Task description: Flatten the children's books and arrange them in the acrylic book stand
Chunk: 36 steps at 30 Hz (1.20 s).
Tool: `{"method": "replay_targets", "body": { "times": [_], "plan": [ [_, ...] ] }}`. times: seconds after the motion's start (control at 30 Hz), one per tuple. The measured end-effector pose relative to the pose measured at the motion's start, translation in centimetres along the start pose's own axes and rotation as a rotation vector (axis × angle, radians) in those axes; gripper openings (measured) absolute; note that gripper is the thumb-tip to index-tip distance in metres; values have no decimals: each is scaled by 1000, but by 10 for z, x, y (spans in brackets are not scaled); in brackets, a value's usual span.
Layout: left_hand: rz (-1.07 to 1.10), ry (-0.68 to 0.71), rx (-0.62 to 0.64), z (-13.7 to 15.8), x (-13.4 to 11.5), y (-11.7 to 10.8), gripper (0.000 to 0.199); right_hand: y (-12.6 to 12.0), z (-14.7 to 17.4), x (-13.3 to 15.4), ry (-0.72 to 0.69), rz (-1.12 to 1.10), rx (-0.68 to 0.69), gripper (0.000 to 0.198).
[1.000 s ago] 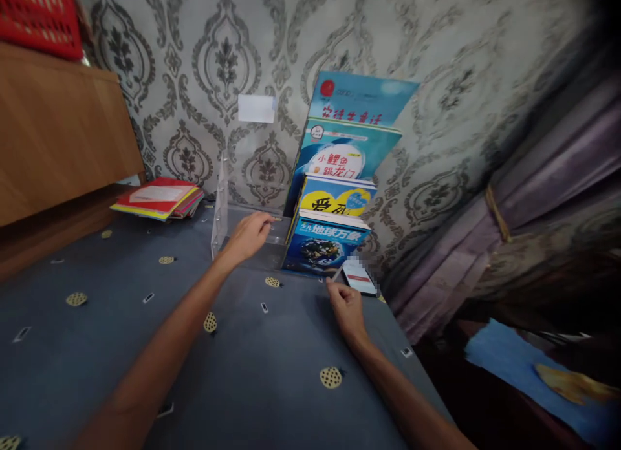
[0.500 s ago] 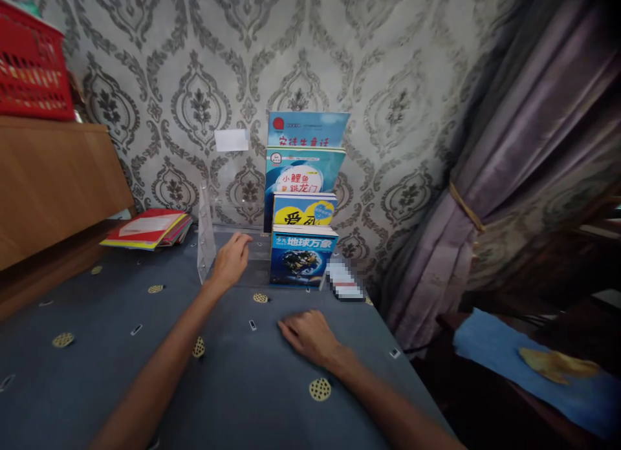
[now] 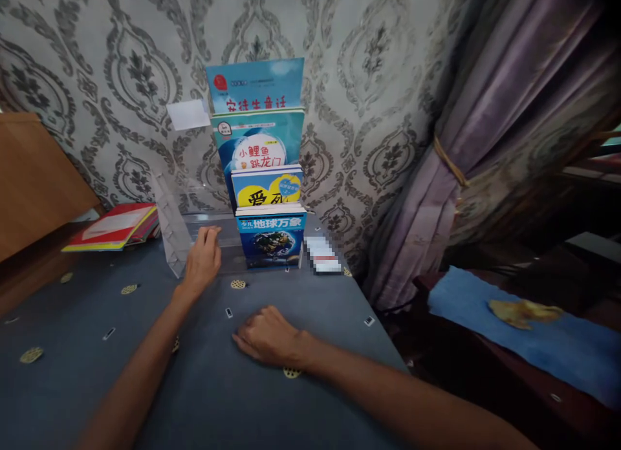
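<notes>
A clear tiered display stand stands against the wall. Its right side carries books stepped one behind another, with a dark blue book showing the Earth in front. Behind that come a yellow and blue book, a teal book and a light blue book at the top. My left hand is at the stand's front, left of the books, fingers loosely bent and nothing visible in them. On the cloth nearer me rests my right hand, closed like a fist, fingertips hidden beneath.
Red and yellow folders or booklets lie stacked at the left, beside a wooden cabinet. A blurred-out flat item is right of the stand. A white card sits high on the stand's left. Past the table edge is a blue cloth.
The view has swung right and moved closer, so the stand and books appear larger and further left. The left hand stays at the stand and the right hand on the cloth.
</notes>
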<state>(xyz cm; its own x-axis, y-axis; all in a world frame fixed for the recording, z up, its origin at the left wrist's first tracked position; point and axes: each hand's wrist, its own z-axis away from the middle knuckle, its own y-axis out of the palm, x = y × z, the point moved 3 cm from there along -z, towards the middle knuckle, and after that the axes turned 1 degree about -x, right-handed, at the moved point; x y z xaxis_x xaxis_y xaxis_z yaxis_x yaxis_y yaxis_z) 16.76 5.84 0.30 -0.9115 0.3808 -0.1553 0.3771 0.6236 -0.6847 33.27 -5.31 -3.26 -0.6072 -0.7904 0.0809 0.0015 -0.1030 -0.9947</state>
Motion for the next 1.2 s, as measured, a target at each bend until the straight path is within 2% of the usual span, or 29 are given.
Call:
{"method": "replay_targets", "body": {
  "times": [0.37, 0.57, 0.67, 0.77, 0.9, 0.93, 1.0, 1.1, 1.2],
  "plan": [
    [-22, 60, 22, 5, 1, -1, 41, -5, 3, -6, -20, -39, 28, 45],
    [8, 169, 51, 11, 7, -2, 55, 4, 2, -9, -4, -81, -22, 40],
    [-26, 239, 97, 21, 17, -10, 56, 16, -1, -12, 38, -100, -83, 36],
    [-123, 268, 72, 34, 39, -27, 49, 28, -6, -15, 15, -101, -146, 38],
    [-258, 125, -52, 42, 88, -58, 37, 34, -9, -17, -22, -103, -242, 38],
    [-286, 64, -74, 41, 102, -65, 35, 35, -9, -17, -28, -102, -253, 37],
    [-391, -142, -86, 37, 133, -76, 35, 34, -9, -17, -26, -99, -261, 37],
    [-530, -401, 17, 30, 175, -83, 48, 34, -9, -17, -2, -94, -254, 36],
    [-603, -475, 207, 25, 207, -83, 58, 35, -9, -18, 1, -114, -246, 36]
  ]
}}
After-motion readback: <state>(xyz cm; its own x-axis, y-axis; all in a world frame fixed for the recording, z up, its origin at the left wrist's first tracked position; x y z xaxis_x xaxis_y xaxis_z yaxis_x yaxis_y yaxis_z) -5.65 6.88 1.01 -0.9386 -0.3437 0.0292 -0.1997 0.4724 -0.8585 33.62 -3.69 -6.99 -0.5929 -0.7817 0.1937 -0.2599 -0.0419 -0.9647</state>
